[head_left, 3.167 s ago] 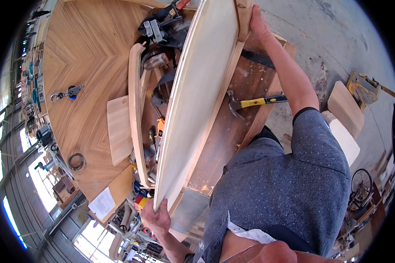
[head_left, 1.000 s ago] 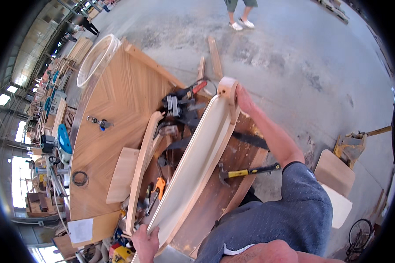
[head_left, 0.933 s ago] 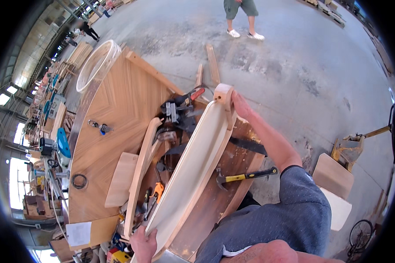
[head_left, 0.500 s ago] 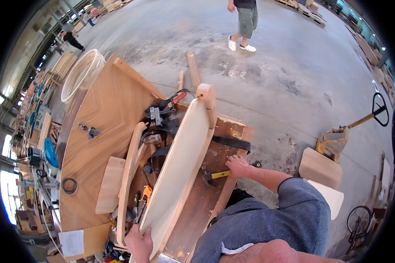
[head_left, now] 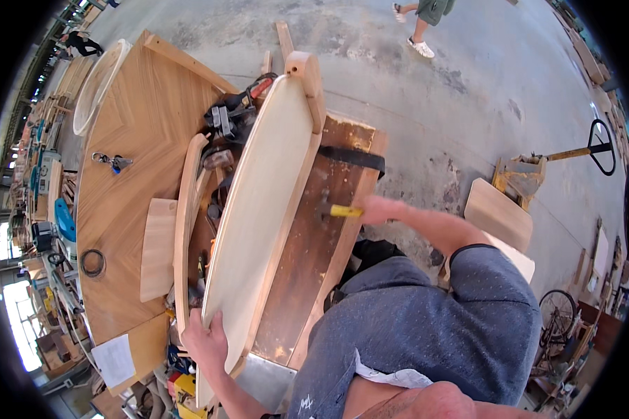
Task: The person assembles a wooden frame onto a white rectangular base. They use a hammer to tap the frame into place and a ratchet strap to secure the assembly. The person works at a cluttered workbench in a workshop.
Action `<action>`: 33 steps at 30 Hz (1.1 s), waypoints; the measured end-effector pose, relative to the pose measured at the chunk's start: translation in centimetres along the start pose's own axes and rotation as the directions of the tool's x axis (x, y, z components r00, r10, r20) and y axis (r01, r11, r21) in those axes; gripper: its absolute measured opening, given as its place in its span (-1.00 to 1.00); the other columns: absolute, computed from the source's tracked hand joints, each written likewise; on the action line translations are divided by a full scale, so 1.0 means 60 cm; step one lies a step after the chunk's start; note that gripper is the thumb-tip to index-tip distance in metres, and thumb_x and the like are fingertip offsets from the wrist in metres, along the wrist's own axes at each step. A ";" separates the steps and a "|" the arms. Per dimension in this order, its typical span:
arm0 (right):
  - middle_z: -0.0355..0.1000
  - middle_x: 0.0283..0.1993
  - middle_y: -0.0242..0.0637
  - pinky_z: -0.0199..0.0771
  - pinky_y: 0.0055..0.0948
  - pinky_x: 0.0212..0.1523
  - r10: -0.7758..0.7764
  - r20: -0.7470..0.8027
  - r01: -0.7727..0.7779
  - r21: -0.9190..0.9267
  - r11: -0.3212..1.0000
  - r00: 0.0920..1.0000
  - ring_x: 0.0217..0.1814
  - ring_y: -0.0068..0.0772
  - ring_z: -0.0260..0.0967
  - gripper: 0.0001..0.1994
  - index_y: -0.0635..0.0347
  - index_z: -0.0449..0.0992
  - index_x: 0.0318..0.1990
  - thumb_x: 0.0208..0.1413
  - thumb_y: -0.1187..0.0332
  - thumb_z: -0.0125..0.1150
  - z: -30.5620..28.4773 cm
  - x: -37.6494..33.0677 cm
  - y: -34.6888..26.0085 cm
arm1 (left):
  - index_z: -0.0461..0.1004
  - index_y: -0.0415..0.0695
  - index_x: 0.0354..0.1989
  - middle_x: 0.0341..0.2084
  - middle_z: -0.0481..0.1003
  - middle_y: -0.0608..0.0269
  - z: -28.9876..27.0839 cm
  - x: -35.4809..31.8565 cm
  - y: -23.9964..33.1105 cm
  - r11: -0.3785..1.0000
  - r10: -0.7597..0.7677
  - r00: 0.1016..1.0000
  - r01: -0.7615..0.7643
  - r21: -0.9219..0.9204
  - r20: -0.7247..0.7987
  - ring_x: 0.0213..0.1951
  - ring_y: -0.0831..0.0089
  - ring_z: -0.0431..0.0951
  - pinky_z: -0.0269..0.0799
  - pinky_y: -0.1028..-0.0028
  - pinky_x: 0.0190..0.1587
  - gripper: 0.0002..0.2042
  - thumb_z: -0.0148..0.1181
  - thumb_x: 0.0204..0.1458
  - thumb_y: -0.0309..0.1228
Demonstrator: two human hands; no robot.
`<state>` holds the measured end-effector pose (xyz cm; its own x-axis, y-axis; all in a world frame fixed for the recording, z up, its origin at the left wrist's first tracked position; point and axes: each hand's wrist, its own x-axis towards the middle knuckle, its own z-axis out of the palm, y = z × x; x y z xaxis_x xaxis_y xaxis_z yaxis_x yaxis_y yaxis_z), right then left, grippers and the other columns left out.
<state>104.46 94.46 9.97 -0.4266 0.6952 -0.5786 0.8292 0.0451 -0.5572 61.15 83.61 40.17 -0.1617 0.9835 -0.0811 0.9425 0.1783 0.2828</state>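
A long pale padded-looking panel in a wooden frame (head_left: 258,188) stands tilted on the workbench, a rounded wooden block (head_left: 302,66) at its far end. My left hand (head_left: 206,342) is closed round its near left edge, thumb on the pale face. To the right of the panel, my right hand (head_left: 383,209), blurred, grips a hammer by its yellow handle (head_left: 346,211). The hammer's head is over the brown benchtop (head_left: 304,258); whether it touches is unclear. A curved wooden piece (head_left: 187,223) stands left of the panel.
A large veneered wooden panel (head_left: 126,140) with a key bunch (head_left: 112,163) and a black coil (head_left: 92,262) lies left. Black power tools (head_left: 230,119) lie beyond the curved piece. A black strap (head_left: 353,159) crosses the bench. Right stands a pallet jack (head_left: 521,178); a person walks far off.
My view has shifted, so the bench appears higher in the picture. My right hand has drawn the hammer slightly back toward me. My left hand keeps its hold. The walking person has moved right.
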 end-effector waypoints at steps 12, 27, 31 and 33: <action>0.28 -0.50 -0.54 0.25 -0.50 -0.58 0.317 -0.306 0.116 0.858 0.500 0.898 -0.56 -0.65 0.21 -0.78 0.16 0.51 -0.05 0.28 0.25 0.13 -0.379 0.000 0.109 | 0.45 -0.27 -0.38 -0.54 0.52 -0.20 0.001 0.008 0.006 0.998 -0.007 1.000 0.008 0.059 -0.020 -0.41 -0.22 0.54 0.41 0.07 -0.40 -0.76 0.33 0.03 -0.35; 0.37 -0.49 -0.31 0.33 -0.29 -0.42 0.258 -0.418 -0.108 0.349 0.931 0.871 -0.47 -0.43 0.31 -0.65 0.13 0.53 -0.01 0.22 0.08 0.15 -0.390 0.078 0.035 | 0.41 -0.26 -0.38 -0.54 0.49 -0.17 0.004 0.004 -0.008 0.999 0.011 1.000 -0.011 0.041 -0.009 -0.43 -0.20 0.51 0.37 0.10 -0.42 -0.77 0.37 -0.04 -0.44; 0.45 -0.43 -0.15 0.39 -0.21 -0.31 0.110 -0.452 -0.038 0.164 0.986 0.885 -0.42 -0.27 0.38 -0.66 0.17 0.54 -0.03 0.22 0.11 0.12 -0.386 0.106 0.073 | 0.40 -0.26 -0.38 -0.55 0.48 -0.17 0.004 0.002 -0.014 0.999 0.012 1.000 -0.011 0.053 -0.021 -0.44 -0.21 0.50 0.36 0.08 -0.42 -0.77 0.37 -0.03 -0.44; 0.47 -0.40 -0.07 0.41 -0.18 -0.27 0.221 -0.451 -0.090 0.295 0.951 0.865 -0.37 -0.21 0.42 -0.66 0.18 0.54 -0.04 0.23 0.12 0.10 -0.373 0.100 0.049 | 0.40 -0.26 -0.38 -0.56 0.47 -0.18 0.001 0.001 -0.012 0.997 0.011 1.000 -0.011 0.076 -0.002 -0.44 -0.21 0.49 0.35 0.07 -0.42 -0.76 0.37 -0.02 -0.43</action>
<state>112.44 114.85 18.19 -0.0225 0.9346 -0.3550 0.7208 -0.2309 -0.6536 60.45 83.55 39.90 -0.1518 0.9855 -0.0762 0.9637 0.1647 0.2103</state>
